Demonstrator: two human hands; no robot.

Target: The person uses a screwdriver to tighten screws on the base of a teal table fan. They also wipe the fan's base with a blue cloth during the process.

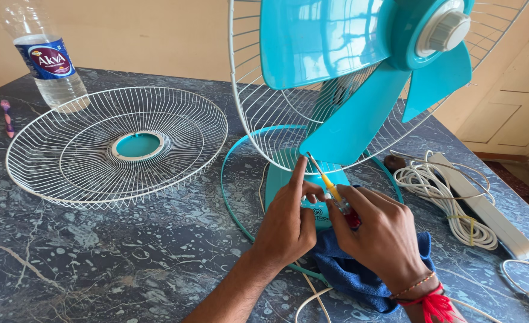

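Observation:
A turquoise table fan [360, 72] stands on the dark marbled table [127, 263], its blades bare in front of the white rear grille [258, 113]. My right hand [381, 236] grips a screwdriver [333, 191] with a yellow shaft and red handle, its tip pointing up at the bottom of the rear grille. My left hand [288, 221] rests beside it, index finger stretched up to the tip. A blue cloth [354, 269] lies under both hands. A turquoise rim ring [231, 197] lies loose around the fan base [288, 179].
The detached front grille [118, 146] lies flat at the left. A plastic water bottle [46, 57] stands behind it, with a small pink tool [6, 116] beside. A coiled white cable [438, 191] and a white power strip [485, 206] lie at the right.

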